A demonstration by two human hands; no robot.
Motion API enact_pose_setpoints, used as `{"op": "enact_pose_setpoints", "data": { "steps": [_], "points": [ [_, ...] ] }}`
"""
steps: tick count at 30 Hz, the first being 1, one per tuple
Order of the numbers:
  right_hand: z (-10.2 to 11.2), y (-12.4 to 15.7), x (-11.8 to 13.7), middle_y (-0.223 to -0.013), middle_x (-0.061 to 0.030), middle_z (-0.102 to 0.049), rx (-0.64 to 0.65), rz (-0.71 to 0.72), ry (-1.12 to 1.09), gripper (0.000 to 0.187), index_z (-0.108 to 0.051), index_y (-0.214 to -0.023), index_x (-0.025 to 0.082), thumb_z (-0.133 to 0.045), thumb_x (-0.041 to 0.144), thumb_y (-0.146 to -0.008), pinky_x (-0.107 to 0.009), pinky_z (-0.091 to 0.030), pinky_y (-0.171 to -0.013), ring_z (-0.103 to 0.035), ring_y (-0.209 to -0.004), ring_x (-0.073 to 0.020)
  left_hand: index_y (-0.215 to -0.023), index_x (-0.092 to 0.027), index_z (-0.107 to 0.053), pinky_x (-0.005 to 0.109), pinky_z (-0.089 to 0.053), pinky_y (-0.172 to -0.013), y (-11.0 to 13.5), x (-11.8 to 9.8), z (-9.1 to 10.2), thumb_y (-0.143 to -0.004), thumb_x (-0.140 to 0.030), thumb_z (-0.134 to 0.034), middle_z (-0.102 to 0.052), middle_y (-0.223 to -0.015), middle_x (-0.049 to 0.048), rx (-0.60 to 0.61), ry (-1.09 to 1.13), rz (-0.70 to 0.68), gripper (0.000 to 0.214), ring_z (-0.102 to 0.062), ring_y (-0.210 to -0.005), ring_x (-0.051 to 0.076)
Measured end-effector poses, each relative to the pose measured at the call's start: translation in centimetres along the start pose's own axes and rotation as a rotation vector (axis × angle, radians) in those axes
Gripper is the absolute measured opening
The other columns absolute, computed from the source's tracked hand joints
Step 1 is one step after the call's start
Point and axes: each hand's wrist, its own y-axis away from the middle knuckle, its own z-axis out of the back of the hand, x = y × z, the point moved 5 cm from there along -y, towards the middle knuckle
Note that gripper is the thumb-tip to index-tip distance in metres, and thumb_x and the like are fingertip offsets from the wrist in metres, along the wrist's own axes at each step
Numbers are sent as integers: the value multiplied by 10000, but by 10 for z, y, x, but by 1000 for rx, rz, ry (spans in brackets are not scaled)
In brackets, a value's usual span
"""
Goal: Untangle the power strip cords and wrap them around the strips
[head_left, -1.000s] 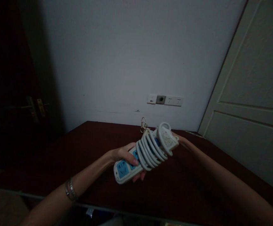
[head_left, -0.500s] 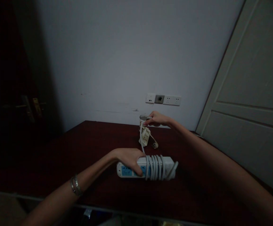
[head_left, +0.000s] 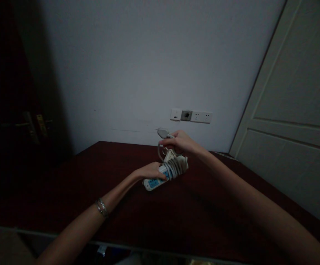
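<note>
My left hand (head_left: 151,170) grips a white power strip (head_left: 154,183) with blue sockets, its thumb across the front. Several turns of grey cord (head_left: 176,167) are wound around the strip's right half. The strip tilts, its right end higher. Above it, my right hand (head_left: 180,141) pinches the free end of the cord just behind a grey plug (head_left: 163,133). A short stretch of cord hangs from there to the strip. A second, cream-coloured power strip (head_left: 169,155) sits behind, mostly hidden by the first strip and my right hand.
The dark red tabletop (head_left: 115,162) reaches back to a pale wall (head_left: 126,73). Wall sockets (head_left: 201,117) are set above its back edge. A light panelled door (head_left: 292,121) stands at the right, and a door handle (head_left: 23,124) shows at the dark left.
The wrapped power strip has moved away from me and tilted, its right end rising. My right hand and the plug have shifted slightly left and up, and the cord between them is slacker.
</note>
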Motion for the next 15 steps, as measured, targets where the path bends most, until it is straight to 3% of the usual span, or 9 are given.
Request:
{"op": "enact_pose_setpoints", "data": {
  "steps": [4,7,10,15],
  "points": [
    [-24,14,-13,-369,55,-384,7,-5,-8,346,-482,-423,156,-686,349,-627,-204,-155,-364,-261,-332,-24,-928,-140,-620,246,-453,-630,-11,10,-2,-556,-178,-674,-646,-847,44,-157,108,-48,377,-589,-744,189],
    [-20,25,-38,-425,39,-449,-118,-20,-180,314,-531,-474,150,-701,382,-599,-199,-229,-390,-333,-371,-37,-917,-131,-608,237,-459,-596,-14,20,5,-551,-129,-665,-650,-805,40,-288,309,-28,370,-591,-671,161],
    [-14,37,-70,-513,16,-519,-269,-28,-403,323,-570,-544,141,-725,425,-554,-197,-267,-413,-409,-433,-55,-841,-116,-609,242,-459,-526,-14,31,13,-573,-157,-671,-651,-705,48,-393,468,78,278,-587,-554,148],
    [-23,48,-120,-414,64,-396,-380,-128,-496,388,-527,-531,147,-747,466,-516,-206,-129,-355,-238,-344,-22,-740,-98,-597,267,-473,-453,-14,37,8,-596,-173,-661,-647,-601,72,-432,733,152,174,-582,-440,163]
  ]
}}
